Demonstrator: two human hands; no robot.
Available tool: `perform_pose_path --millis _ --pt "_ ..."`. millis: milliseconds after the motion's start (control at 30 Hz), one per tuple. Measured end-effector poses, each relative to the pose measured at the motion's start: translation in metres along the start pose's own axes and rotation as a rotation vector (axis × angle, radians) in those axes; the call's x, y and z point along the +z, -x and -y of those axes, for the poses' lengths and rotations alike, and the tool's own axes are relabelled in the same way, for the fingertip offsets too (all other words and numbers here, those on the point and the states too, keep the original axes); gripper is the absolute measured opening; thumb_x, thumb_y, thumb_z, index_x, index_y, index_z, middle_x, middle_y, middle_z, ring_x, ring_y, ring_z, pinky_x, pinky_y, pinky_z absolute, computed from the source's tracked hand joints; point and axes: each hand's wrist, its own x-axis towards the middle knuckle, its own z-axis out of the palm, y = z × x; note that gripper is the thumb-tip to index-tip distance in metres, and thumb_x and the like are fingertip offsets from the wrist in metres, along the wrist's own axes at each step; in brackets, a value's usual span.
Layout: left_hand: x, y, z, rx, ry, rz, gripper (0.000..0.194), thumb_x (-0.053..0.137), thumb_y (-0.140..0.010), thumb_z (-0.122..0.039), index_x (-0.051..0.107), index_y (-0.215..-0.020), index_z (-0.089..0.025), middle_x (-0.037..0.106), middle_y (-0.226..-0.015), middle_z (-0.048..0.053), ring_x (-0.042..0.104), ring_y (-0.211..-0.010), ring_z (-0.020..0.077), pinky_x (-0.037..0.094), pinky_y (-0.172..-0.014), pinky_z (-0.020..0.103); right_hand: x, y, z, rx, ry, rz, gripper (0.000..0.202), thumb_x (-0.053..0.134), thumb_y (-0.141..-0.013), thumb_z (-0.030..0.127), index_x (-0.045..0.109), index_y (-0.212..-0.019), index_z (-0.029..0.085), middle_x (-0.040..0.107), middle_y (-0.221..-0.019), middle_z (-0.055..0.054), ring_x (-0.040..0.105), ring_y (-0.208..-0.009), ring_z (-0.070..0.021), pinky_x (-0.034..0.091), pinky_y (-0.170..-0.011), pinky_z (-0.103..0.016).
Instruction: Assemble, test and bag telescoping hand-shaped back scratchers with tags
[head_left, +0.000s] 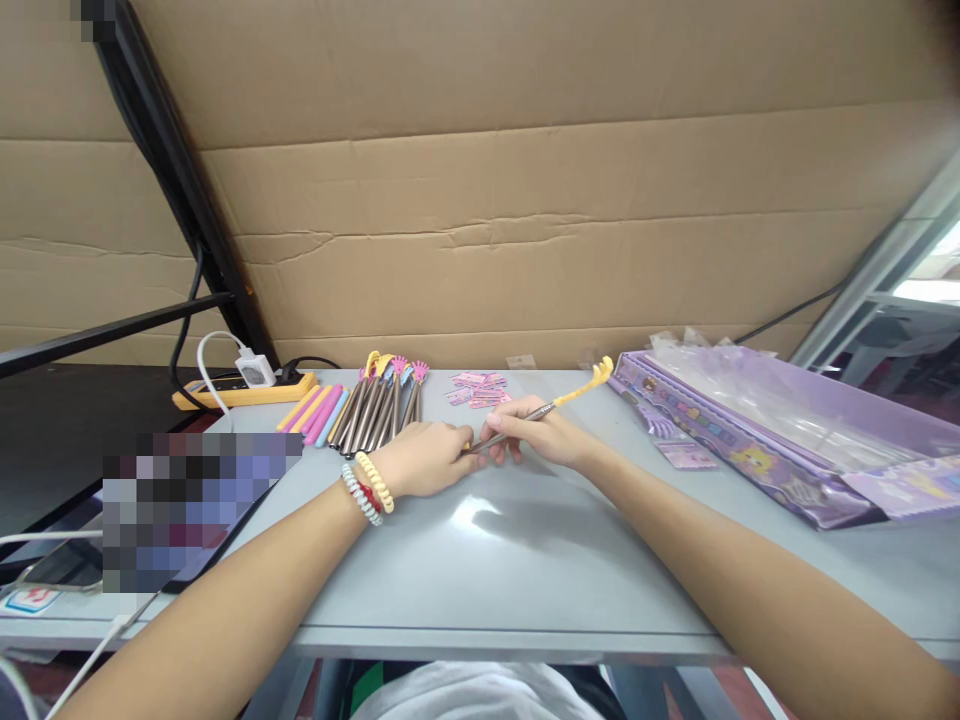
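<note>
My right hand (536, 430) grips a metal rod (501, 436) that ends in a yellow hand-shaped tip pointing up and right. At the rod's lower left end, my left hand (431, 458) has its fingers closed around the tip of the stick, over the grey table (510, 560). Left of my hands lies a row of similar metal sticks (375, 415) with pink, yellow and blue heads. Beside them are coloured tubes (325, 415) in yellow, pink and blue. Small pink printed cards (480, 388) lie behind my hands.
On the right stands a purple printed box (750, 455) with clear plastic bags in it and purple cards (684, 453) beside it. A yellow power strip (300, 390) with a white charger (256, 370) sits at the back left. A blurred-out screen (199, 510) lies at left.
</note>
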Motion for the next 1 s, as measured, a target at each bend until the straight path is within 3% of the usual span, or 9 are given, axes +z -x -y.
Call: perform_pose_path --millis 167,367,733,1000 --pt "-0.002 -0.001 0.000 -0.041 -0.050 -0.064 0.052 0.022 -0.089 -0.058 0.057 -0.083 -0.020 0.066 -0.079 0.008 0.063 -0.073 0.0236 0.042 -0.059 0.031 -0.002 -0.003 -0.005 -0.025 -0.186 -0.147 0.047 0.049 -0.081 0.056 0.065 -0.069 0.013 0.064 -0.056 -0.006 0.058 -0.049 -0.0146 0.041 -0.045 -0.025" --pt "-0.007 -0.001 -0.003 -0.109 -0.077 -0.141 0.049 0.020 -0.092 -0.051 0.057 -0.082 -0.020 0.067 -0.079 0.007 0.063 -0.072 0.0231 0.041 -0.059 0.031 -0.007 -0.005 -0.007 -0.113 -0.362 -0.231 0.049 0.049 -0.079 0.059 0.064 -0.070 0.014 0.064 -0.055 -0.006 0.058 -0.045 -0.0152 0.039 -0.042 -0.025" --pt "-0.005 0.000 -0.002 -0.082 -0.065 -0.201 0.044 0.022 -0.093 -0.047 0.054 -0.083 -0.020 0.066 -0.078 0.007 0.062 -0.070 0.0212 0.038 -0.059 0.029 -0.008 -0.005 -0.009 -0.039 -0.405 -0.111 0.058 0.041 -0.079 0.068 0.063 -0.080 0.014 0.066 -0.062 -0.007 0.061 -0.049 -0.0158 0.039 -0.043 -0.024" --pt "-0.007 0.000 0.000 -0.058 -0.112 -0.145 0.032 0.031 -0.091 -0.042 0.055 -0.090 -0.020 0.067 -0.078 0.007 0.063 -0.069 0.0230 0.040 -0.057 0.030 -0.001 -0.006 -0.012 -0.064 -0.437 -0.065 0.047 0.049 -0.080 0.058 0.063 -0.081 0.013 0.068 -0.064 -0.007 0.063 -0.050 -0.0173 0.042 -0.043 -0.025"
